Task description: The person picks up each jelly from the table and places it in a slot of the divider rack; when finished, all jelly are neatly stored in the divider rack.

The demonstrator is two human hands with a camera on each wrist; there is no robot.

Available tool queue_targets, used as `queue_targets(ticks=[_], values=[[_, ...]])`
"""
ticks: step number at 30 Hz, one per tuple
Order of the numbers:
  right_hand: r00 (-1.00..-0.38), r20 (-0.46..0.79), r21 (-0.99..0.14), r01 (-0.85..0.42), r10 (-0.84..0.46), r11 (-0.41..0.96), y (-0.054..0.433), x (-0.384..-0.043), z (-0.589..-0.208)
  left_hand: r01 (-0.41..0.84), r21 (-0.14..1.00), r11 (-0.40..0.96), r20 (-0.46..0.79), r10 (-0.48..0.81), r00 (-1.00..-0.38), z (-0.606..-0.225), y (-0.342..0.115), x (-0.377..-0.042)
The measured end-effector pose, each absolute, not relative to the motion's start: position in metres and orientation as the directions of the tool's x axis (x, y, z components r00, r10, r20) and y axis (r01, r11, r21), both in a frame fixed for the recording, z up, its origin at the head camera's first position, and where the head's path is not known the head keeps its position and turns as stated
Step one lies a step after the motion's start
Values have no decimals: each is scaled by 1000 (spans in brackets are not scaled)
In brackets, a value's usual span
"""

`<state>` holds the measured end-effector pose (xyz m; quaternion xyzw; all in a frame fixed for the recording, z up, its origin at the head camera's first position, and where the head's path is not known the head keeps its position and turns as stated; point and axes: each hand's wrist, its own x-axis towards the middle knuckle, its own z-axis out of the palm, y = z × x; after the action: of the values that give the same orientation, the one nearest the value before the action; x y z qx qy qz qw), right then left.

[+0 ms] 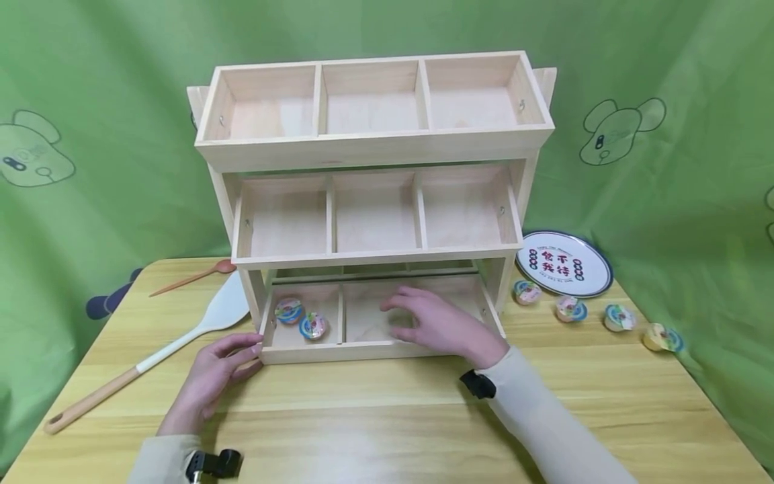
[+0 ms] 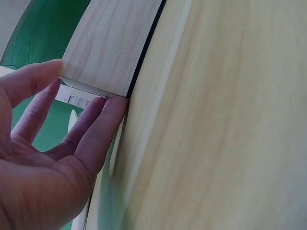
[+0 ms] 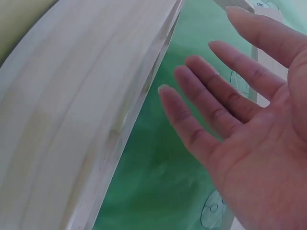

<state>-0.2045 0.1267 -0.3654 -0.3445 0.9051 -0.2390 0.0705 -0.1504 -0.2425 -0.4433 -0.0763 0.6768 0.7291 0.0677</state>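
Observation:
A pale wooden three-tier shelf [image 1: 375, 149] stands on the table, each tier split by dividers. Two small jelly cups, one farther back [image 1: 289, 310] and one nearer [image 1: 313, 326], lie in the left compartment of its bottom tray [image 1: 363, 351]. My left hand [image 1: 214, 376] touches the front left corner of that tray; in the left wrist view its fingertips [image 2: 115, 106] rest against the tray's end. Over the bottom tray's wider compartment hovers my right hand [image 1: 438, 323], fingers spread and loosely bent, nothing in them. The right wrist view shows its palm bare.
Several jelly cups [image 1: 570, 309] line the table's right side, before an oval plate [image 1: 565, 263] with red characters. To the left lie a white spatula [image 1: 175, 349] with a wooden handle and a small wooden spoon [image 1: 193, 277]. A green curtain [image 1: 683, 222] hangs behind.

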Motion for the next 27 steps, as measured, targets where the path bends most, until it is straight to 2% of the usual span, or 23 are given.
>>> queue_targets(ticks=[18,27], values=[[-809,57,-499,-531,-585,685,177,-192,-364,-211,975,-75,-211,7,-978,-442,-244,-152],[-864,53,-520,-452,-501,724,207,-184,-362,-215,975,-63,-215,10,-977,-443,-245,-151]])
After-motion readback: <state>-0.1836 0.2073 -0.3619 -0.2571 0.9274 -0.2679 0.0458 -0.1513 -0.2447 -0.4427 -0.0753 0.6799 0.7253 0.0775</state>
